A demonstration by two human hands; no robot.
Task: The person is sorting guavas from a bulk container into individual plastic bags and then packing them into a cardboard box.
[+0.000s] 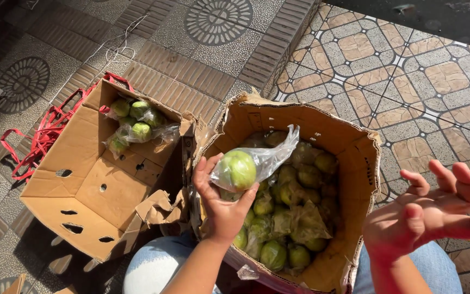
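The left hand (pixel 221 204) holds one bagged fruit (pixel 239 169), fingers curled up around its lower half, thumb on the left side. The fruit is round and green, wrapped in a clear plastic bag (pixel 270 155). It has no clear long axis itself, but the loose end of the bag trails up and to the right, ending in a point near the far wall of the right box (pixel 361 163). The fruit sits above the left part of that box, just over its near-left rim.

The right hand (pixel 436 209) is empty and spread wide, palm turned up and leftward, fingers fanned out to the right. It hovers beyond the right wall of the right box, over the patterned tiles (pixel 409 76).

There are two cardboard boxes. The right box stands open and is filled with many green fruits (pixel 292 218), most in clear bags; more than a dozen show, and the exact count cannot be told in the shadow. The left box (pixel 91 174) lies tipped, its opening facing the camera, with about five bagged fruits (pixel 134 122) gathered in its far corner. Red straps (pixel 42 136) lie beside its left edge. The person's knees, in light jeans (pixel 156 267), frame the right box.
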